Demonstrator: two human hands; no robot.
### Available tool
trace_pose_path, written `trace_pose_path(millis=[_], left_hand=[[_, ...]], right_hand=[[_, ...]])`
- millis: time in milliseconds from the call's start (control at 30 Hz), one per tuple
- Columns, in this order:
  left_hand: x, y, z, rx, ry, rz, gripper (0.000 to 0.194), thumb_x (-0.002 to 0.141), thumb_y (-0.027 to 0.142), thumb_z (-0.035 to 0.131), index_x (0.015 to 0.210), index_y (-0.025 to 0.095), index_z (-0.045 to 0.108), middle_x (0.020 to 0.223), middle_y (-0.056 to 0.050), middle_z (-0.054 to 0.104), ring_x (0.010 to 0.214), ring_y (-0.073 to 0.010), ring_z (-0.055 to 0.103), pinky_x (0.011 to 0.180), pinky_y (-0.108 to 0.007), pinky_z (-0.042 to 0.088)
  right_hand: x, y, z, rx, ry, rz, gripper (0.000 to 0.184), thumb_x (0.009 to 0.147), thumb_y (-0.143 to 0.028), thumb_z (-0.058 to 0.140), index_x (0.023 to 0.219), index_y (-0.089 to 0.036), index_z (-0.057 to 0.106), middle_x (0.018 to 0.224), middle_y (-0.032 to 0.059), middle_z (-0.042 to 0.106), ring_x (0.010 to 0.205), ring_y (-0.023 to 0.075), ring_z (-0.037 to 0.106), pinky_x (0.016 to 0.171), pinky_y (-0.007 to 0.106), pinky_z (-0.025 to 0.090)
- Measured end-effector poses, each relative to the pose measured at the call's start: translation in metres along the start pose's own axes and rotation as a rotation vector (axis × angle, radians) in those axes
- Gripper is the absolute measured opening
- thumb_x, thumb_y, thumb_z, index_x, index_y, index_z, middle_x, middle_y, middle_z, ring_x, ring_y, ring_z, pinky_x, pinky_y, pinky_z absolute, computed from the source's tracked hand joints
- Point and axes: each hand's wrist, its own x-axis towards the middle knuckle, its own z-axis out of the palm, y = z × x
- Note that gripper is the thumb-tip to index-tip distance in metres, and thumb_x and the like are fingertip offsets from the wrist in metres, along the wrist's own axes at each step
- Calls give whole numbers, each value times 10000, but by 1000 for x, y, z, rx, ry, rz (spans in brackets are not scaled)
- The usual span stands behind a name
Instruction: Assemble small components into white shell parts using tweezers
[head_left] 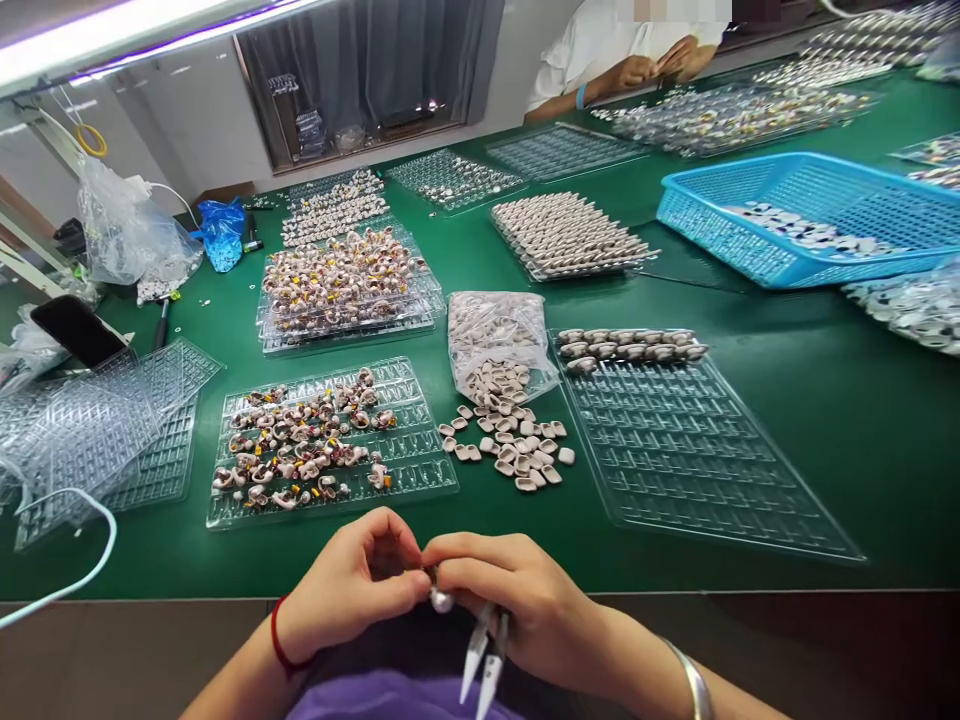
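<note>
Fingers of the left hand pinched together, thumb tip and index tip pressed on a small part with a shiny silver-white rounded end; rest of that part is hidden by fingertips. Left index arched, thumb nearly straight, palm facing inward, red cord bracelet on the wrist. Right hand comes in from the opposite side, back of hand up, index and middle fingers bent and laid against the same part; can't see the right thumb. Same hand also keeps slim pale-grey tweezers tucked under its fingers, tips pointing down toward the wearer, prongs slightly apart, gripping nothing.

Landmark: clear plastic bag of beige shell pieces, lying on the green tabletop. Part and both hands are nearer the wearer than the bag, at the table's front edge. Loose beige shell pieces spill from the bag's near end. Left of bag: clear plastic tray of small beige-brown parts with yellow tabs, partly filled. Right of bag: clear ribbed tray, shells in its far rows only. Farther right, beyond the bag: light-blue plastic mesh basket.
</note>
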Motion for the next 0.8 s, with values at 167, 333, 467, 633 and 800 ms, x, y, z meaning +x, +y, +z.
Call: trace_pose_path(millis=[167,333,467,633,800], left_hand=[[0,-1,-9,-122,-10,-138,357,721,455,762,763,132,615,617,-10,649,511,-110,620,472,-193,486],[-1,-10,-5,-288,-13,-158,311,637,341,855,720,108,667,608,-33,698,485,-99,633,473,-174,496],[-5,-11,0,-344,-10,-136,281,597,259,888,733,98,702,624,-44,721,516,-103,642,511,-182,501],[-10,-7,7,-339,53,-72,268,574,235,901,697,102,704,580,-24,707,496,-81,610,516,-171,481],[-12,-6,11,-321,65,-48,252,649,271,863,748,106,701,592,-21,707,506,-83,615,523,-175,492]], right_hand=[[2,-7,-4,40,73,2,208,893,-27,453,940,-196,565,911,90,678,726,128,657,638,209,534],[1,-9,-3,-5,112,-13,234,861,-9,457,959,-192,567,914,102,685,701,132,655,605,210,536],[1,-12,-2,-17,131,-7,230,869,-18,451,955,-191,575,905,100,688,697,132,657,604,210,542],[4,-18,-2,-21,165,-23,205,884,-34,454,941,-191,572,879,99,694,690,133,666,597,202,541],[4,-19,-2,-31,167,-40,216,868,-16,462,936,-183,580,869,101,704,684,139,678,606,203,544]])
